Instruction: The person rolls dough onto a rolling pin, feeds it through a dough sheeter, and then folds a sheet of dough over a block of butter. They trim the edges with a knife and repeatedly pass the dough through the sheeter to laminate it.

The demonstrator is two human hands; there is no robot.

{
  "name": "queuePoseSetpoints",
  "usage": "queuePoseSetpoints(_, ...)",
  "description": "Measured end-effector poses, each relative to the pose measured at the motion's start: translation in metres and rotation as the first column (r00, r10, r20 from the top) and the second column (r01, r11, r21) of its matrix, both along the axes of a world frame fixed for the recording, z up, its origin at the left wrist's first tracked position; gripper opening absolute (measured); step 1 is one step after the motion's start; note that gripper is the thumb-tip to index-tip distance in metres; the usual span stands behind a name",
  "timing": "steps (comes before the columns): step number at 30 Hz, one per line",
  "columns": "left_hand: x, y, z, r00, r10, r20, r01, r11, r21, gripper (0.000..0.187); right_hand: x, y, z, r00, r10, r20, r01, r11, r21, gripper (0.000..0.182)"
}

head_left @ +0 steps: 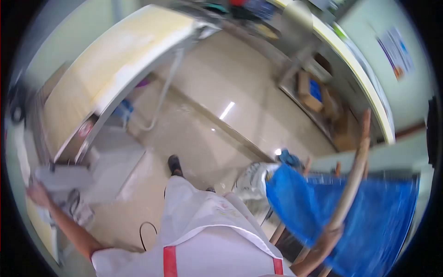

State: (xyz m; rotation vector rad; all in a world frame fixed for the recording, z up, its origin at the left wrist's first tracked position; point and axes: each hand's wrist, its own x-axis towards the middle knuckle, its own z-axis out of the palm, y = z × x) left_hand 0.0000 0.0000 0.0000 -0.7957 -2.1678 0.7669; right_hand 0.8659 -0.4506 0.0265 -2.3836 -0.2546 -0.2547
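My left hand point(39, 195) is stretched out to the far left, at the edge of a pale grey block-like thing point(63, 177). Blur hides how its fingers lie and whether they hold that thing. On the right, my right hand point(330, 234) is closed around the lower part of a long wooden pole point(353, 184). The pole slants up toward the upper right. Behind it hangs a blue plastic sheet point(374, 212), spread over a frame with other wooden pieces.
A pale-topped table point(110, 60) with metal legs stands at the upper left. Cardboard boxes point(310, 90) lie on a low shelf at right, under a curved-looking counter edge point(364, 69). A white sack point(251, 180) stands beside the blue sheet. A dark cable loop point(142, 231) lies on the tiled floor.
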Motion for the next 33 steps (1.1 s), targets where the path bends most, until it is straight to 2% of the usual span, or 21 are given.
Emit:
queuePoseSetpoints(1,-0.031,0.000,-0.010,0.972,-0.188,0.143,0.118,0.911,0.396,0.072,-0.002,0.020,-0.049,0.991,0.102,0.084,-0.093,0.990,-0.102,0.045)
queuePoseSetpoints(2,-0.062,-0.004,-0.027,0.893,-0.419,0.163,0.162,0.637,0.754,0.073,-0.004,0.066,-0.081,0.909,0.240,-0.342,-0.207,0.970,0.129,0.054)
queuePoseSetpoints(3,-0.064,-0.013,-0.023,0.896,-0.437,0.075,0.237,0.615,0.752,0.072,-0.013,0.110,-0.126,0.900,0.303,-0.313,-0.308,0.951,0.032,0.057)
queuePoseSetpoints(4,-0.045,-0.017,-0.014,0.888,-0.460,-0.012,0.314,0.587,0.747,0.071,-0.036,0.167,-0.147,0.780,0.486,-0.394,-0.358,0.863,0.357,0.056)
queuePoseSetpoints(5,-0.028,-0.014,-0.009,0.868,-0.486,-0.098,0.393,0.553,0.735,0.069,-0.053,0.230,-0.158,0.704,0.579,-0.411,-0.426,0.807,0.408,0.053)
queuePoseSetpoints(6,-0.021,-0.012,-0.007,0.865,-0.495,-0.083,0.383,0.544,0.747,0.068,-0.069,0.287,-0.154,0.621,0.623,-0.475,-0.406,0.774,0.486,0.053)
queuePoseSetpoints(7,-0.019,-0.015,-0.006,0.857,-0.510,-0.074,0.381,0.532,0.756,0.067,-0.067,0.337,-0.164,0.593,0.660,-0.461,-0.451,0.747,0.488,0.050)
queuePoseSetpoints(8,-0.015,-0.017,-0.003,0.846,-0.530,-0.063,0.384,0.523,0.761,0.065,-0.079,0.386,-0.153,0.617,0.639,-0.458,-0.495,0.768,0.406,0.048)
queuePoseSetpoints(9,-0.005,-0.021,0.000,0.795,-0.602,-0.077,0.413,0.444,0.795,0.061,-0.089,0.436,-0.136,0.642,0.620,-0.452,-0.535,0.784,0.315,0.047)
queuePoseSetpoints(10,0.010,-0.019,0.003,0.737,-0.669,-0.098,0.433,0.356,0.828,0.057,-0.099,0.488,-0.112,0.525,0.739,-0.423,-0.671,0.665,0.328,0.041)
queuePoseSetpoints(11,0.040,-0.014,0.015,0.706,-0.705,-0.065,0.365,0.284,0.886,0.054,-0.107,0.538,-0.092,0.388,0.835,-0.390,-0.784,0.522,0.336,0.036)
queuePoseSetpoints(12,0.071,-0.005,0.026,0.669,-0.742,-0.038,0.289,0.214,0.933,0.051,-0.106,0.588,-0.094,0.350,0.883,-0.313,-0.840,0.444,0.313,0.051)
queuePoseSetpoints(14,0.099,0.015,0.034,0.616,-0.783,-0.079,0.218,0.073,0.973,0.048,-0.122,0.687,-0.096,0.246,0.960,-0.135,-0.940,0.270,0.209,0.058)
queuePoseSetpoints(16,0.122,0.039,0.036,0.547,-0.828,-0.126,0.175,-0.034,0.984,0.046,-0.174,0.764,-0.065,0.233,0.972,-0.035,-0.972,0.234,0.022,0.065)
queuePoseSetpoints(18,0.141,0.074,0.034,0.459,-0.868,-0.190,0.168,-0.125,0.978,0.043,-0.210,0.841,-0.069,0.079,0.997,0.001,-0.997,0.079,0.010,0.069)
queuePoseSetpoints(21,0.163,0.134,0.029,0.370,-0.913,-0.169,0.057,-0.159,0.986,0.041,-0.270,0.939,-0.081,0.010,0.996,-0.087,-0.995,0.002,-0.099,0.071)
queuePoseSetpoints(25,0.187,0.220,0.025,0.356,-0.931,-0.082,-0.107,-0.128,0.986,0.045,-0.333,1.043,-0.103,-0.026,0.984,-0.177,-0.980,-0.060,-0.188,0.072)
queuePoseSetpoints(30,0.201,0.331,0.021,0.319,-0.912,0.256,-0.094,0.238,0.967,0.036,-0.377,1.127,-0.140,-0.077,0.965,-0.249,-0.966,-0.134,-0.221,0.073)
queuePoseSetpoints(33,0.216,0.424,0.015,0.119,-0.905,0.408,-0.069,0.403,0.913,0.032,-0.388,1.139,-0.144,-0.045,0.947,-0.319,-0.957,-0.133,-0.258,0.073)
